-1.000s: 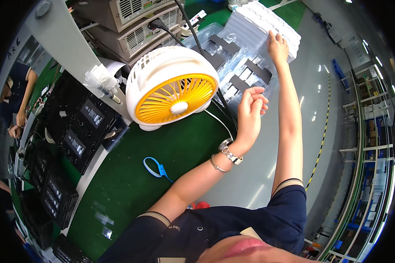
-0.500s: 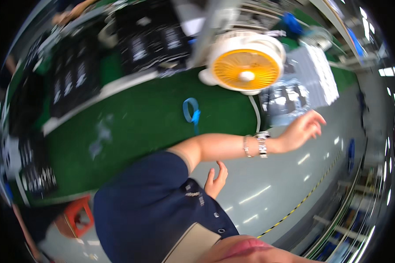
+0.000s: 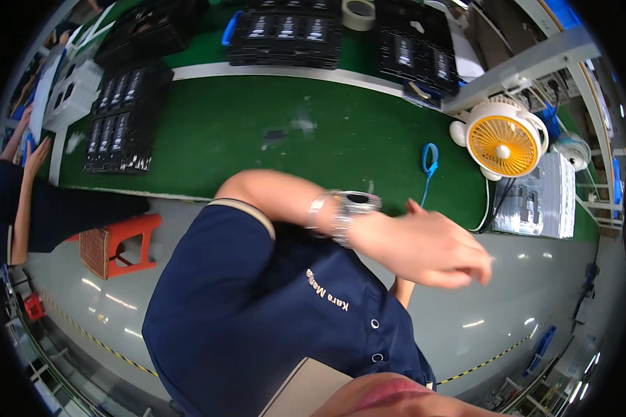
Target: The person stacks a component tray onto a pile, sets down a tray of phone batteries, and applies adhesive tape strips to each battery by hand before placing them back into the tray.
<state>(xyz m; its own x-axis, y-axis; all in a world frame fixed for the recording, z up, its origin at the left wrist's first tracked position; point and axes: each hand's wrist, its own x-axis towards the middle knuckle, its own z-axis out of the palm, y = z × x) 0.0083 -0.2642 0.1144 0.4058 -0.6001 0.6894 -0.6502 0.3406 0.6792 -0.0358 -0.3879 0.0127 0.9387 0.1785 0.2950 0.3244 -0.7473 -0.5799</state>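
My left hand (image 3: pixel 431 254) reaches across my chest, back upward, with a bracelet and a silver wristwatch (image 3: pixel 348 212) at the wrist. Its fingers hang loosely bent and no object shows in them. Underneath it is my right hand (image 3: pixel 402 290), mostly hidden; a fingertip pokes out above the left hand, and whether it grips anything does not show. Just beyond both hands, a blue wrist strap (image 3: pixel 430 160) with a thin cord lies on the green bench top (image 3: pixel 271 149), touched by neither hand.
A white fan with a yellow grille (image 3: pixel 504 147) stands at right, beside stacked clear trays (image 3: pixel 535 198). Black trays of parts (image 3: pixel 285 42) and a tape roll (image 3: pixel 358 14) sit along the back. More black trays (image 3: pixel 118 118), an orange stool (image 3: pixel 132 243) and a co-worker's arm (image 3: pixel 24 201) are at left.
My view has swung, so the bench items appear farther right. My left arm has bent inward from its outstretched reach, its fingers now drooping. My right hand has become mostly covered by the left.
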